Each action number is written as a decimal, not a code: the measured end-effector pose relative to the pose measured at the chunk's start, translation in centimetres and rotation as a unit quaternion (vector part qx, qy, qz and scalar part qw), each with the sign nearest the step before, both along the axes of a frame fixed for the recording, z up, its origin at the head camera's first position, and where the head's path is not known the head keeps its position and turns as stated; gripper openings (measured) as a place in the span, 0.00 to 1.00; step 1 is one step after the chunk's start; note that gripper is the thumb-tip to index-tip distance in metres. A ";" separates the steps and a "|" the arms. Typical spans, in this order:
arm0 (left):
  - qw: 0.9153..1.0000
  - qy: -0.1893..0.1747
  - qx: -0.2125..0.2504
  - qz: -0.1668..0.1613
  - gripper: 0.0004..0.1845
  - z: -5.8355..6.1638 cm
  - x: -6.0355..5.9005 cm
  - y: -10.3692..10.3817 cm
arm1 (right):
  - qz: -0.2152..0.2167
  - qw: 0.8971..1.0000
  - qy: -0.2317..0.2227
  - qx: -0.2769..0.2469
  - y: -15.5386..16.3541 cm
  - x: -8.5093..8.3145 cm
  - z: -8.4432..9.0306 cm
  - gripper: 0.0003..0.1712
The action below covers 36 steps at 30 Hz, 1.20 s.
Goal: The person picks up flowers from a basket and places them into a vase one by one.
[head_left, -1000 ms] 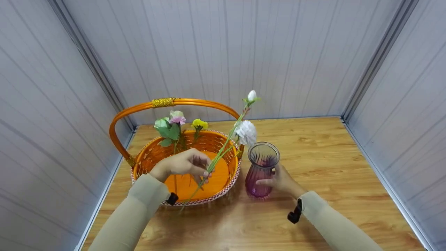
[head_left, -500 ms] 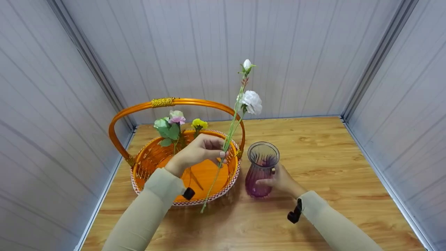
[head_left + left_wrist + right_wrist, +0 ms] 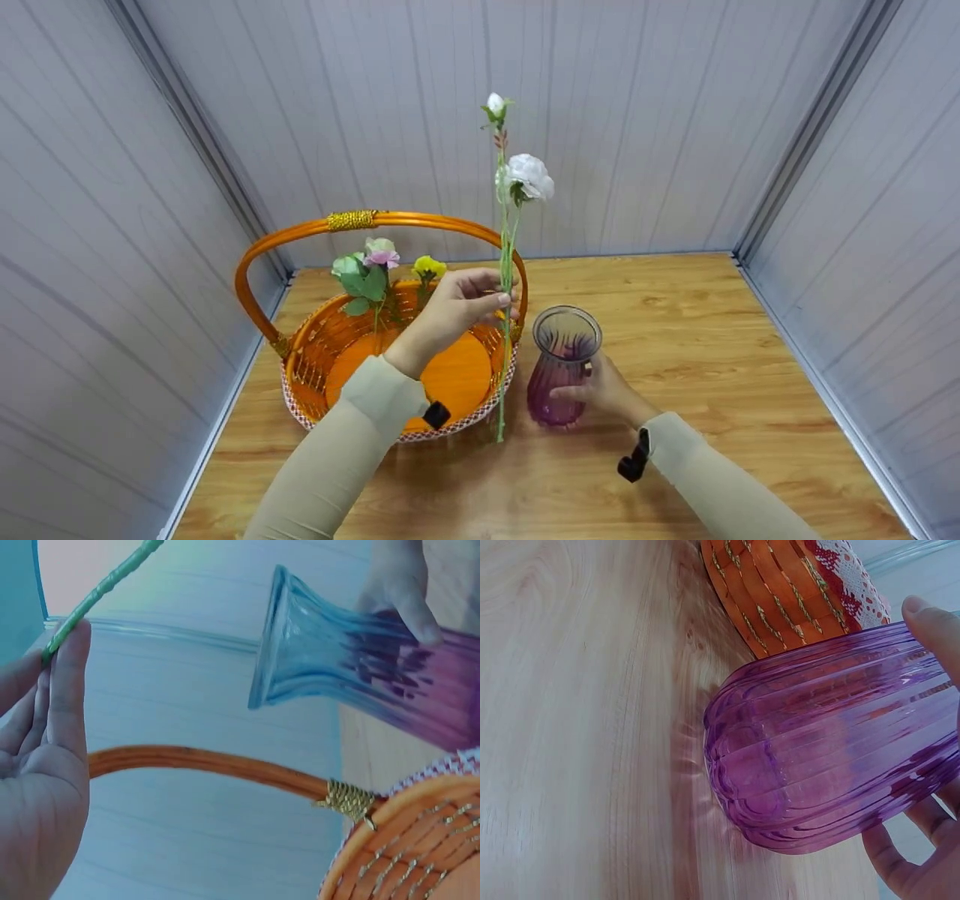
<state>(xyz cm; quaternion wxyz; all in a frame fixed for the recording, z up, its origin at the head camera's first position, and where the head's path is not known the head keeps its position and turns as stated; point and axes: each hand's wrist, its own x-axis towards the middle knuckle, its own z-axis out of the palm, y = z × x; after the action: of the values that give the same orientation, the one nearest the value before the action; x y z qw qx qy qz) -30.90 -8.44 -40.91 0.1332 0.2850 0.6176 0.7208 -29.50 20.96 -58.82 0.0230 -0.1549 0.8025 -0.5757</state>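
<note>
My left hand (image 3: 469,304) pinches the green stem of a white artificial flower (image 3: 529,177), held upright over the basket's right rim. A white bud (image 3: 496,105) tops the spray, above the full bloom. In the left wrist view, thumb and fingertips meet on the stem (image 3: 101,591). To the right, a ribbed glass vase (image 3: 556,390), purple below and clear at the mouth, stands on the table. My right hand (image 3: 611,386) grips its side, with the thumb across the front. In the right wrist view the fingers curl round the purple glass (image 3: 817,742).
An orange woven basket (image 3: 307,367) with a tall arched handle (image 3: 442,220) stands left of the vase. Inside it lean a pale green and pink flower cluster (image 3: 367,270) and a yellow flower (image 3: 429,267). Grey panels (image 3: 600,112) wall the wooden table (image 3: 697,337) at the back and sides.
The left hand has moved right and up, away from the basket's middle, turning the white flower from slanted to upright. The right hand and vase have stayed in place.
</note>
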 end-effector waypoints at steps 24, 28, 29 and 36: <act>0.971 0.036 0.134 0.194 0.14 1.6 -0.3 5.2 | 0.031 0.999 0.024 -0.002 0.2 -0.4 -0.4 0.62; 0.964 0.065 0.129 0.225 0.15 1.6 -0.4 5.5 | 0.026 0.999 0.025 0.006 0.2 -0.3 -0.2 0.61; 0.962 0.074 0.125 0.233 0.15 1.5 -0.5 5.5 | 0.025 0.999 0.024 0.005 0.2 -0.3 -0.2 0.61; 0.949 0.118 0.114 0.270 0.13 1.2 -0.9 5.8 | 0.015 1.000 0.004 0.004 0.1 -0.1 0.1 0.62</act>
<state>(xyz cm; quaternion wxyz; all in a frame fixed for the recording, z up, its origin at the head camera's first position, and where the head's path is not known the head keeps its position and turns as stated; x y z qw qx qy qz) -31.83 -2.64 -39.73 -0.1734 0.2036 0.5961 0.7571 -29.64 21.02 -58.76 0.0291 -0.1689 0.8024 -0.5717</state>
